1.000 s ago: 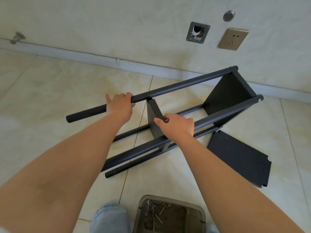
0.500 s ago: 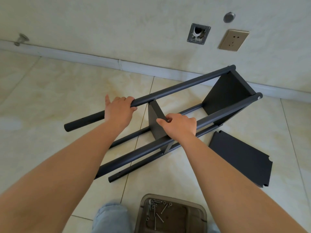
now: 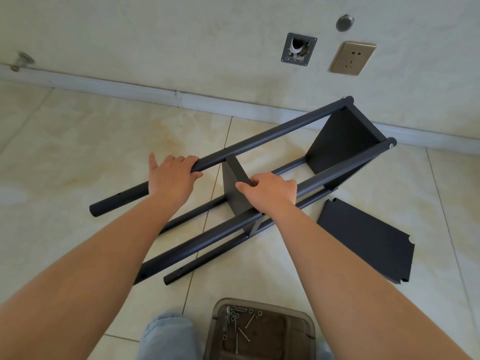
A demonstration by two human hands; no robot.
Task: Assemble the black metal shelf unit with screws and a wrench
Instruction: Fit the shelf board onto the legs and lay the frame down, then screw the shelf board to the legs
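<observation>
Shelf frame (image 3: 345, 141) lies on its side on glossy beige floor tiles (image 3: 78, 152): round matte black tubes, flat sheet panels. Left hand (image 3: 171, 178) wraps the upper tube (image 3: 272, 136); right hand (image 3: 270, 193) grips the middle panel (image 3: 233, 193) edge. Loose panel (image 3: 366, 242) lies flat at the right. Tray (image 3: 259, 331) of screws (image 3: 239, 326) sits nearest. Plaster wall, socket (image 3: 352, 58).

The floor (image 3: 78, 152) is pale glossy tile with thin grout lines, meeting a white baseboard (image 3: 130, 87) at the wall. On it lies the shelf frame (image 3: 259, 141), on its side, its 2 lower poles resting on the tiles. Just right of it a loose black panel (image 3: 363, 240) lies flat. Nearer the camera sits a brownish tray (image 3: 298, 320) holding screws (image 3: 242, 331).
</observation>
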